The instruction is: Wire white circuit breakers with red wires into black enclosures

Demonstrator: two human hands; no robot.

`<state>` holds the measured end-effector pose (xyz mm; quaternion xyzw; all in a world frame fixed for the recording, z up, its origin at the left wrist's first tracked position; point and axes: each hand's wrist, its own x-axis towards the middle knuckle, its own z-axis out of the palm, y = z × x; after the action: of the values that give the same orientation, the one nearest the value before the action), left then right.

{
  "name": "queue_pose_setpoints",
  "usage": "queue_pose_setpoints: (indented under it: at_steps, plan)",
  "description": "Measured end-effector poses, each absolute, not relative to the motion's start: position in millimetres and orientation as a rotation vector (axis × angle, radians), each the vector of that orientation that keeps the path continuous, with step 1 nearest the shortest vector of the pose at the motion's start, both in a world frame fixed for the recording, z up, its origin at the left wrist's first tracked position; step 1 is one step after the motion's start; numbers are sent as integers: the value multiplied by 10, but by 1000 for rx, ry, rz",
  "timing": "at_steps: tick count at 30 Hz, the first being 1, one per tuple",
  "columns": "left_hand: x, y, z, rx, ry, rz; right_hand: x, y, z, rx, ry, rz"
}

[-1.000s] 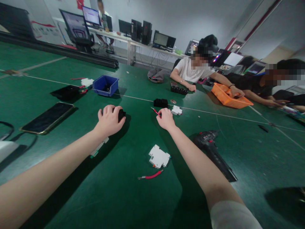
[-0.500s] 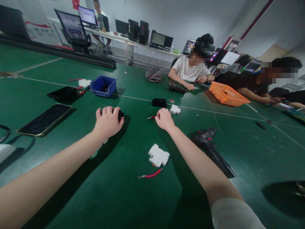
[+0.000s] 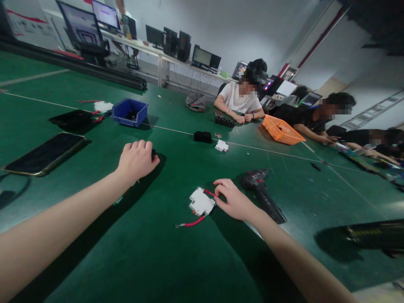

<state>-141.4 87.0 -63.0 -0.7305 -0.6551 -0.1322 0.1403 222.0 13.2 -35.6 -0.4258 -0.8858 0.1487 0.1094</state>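
My left hand (image 3: pixel 137 160) is closed over a black block (image 3: pixel 153 154), mostly hidden under the fingers. Just in front of my right hand (image 3: pixel 235 200) lies a white circuit breaker (image 3: pixel 200 202), flat on the green table. Between the thumb and fingers of that hand is the end of a short red wire (image 3: pixel 208 192), whose other end reaches the breaker's top edge. A second red wire (image 3: pixel 192 223) with a bare metal lug lies along the breaker's near side. Partly hidden beneath my left forearm is a white and green piece (image 3: pixel 118 200).
A black power screwdriver (image 3: pixel 263 195) lies right of my right hand. Farther off are a blue bin (image 3: pixel 130 112), a black block (image 3: pixel 202 136), another white breaker (image 3: pixel 221 146) and an orange basket (image 3: pixel 280 129). A phone (image 3: pixel 46 153) lies at left. Co-workers sit across the table.
My right hand has come nearer with the red wire, from beside the far breaker to the near one. My left hand stays on the black block. The camera view has turned slightly right.
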Motion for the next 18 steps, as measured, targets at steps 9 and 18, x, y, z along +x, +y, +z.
queue_pose_setpoints:
  at_steps: [9, 18]
  plan:
    - [-1385, 849, -620, -2126, -1804, -303, 2103, 764, -356, -1200, -2563, 238]
    - [-1429, 873, -632, -2211, -1757, -338, 1508, 2199, -497, -1396, -2409, -174]
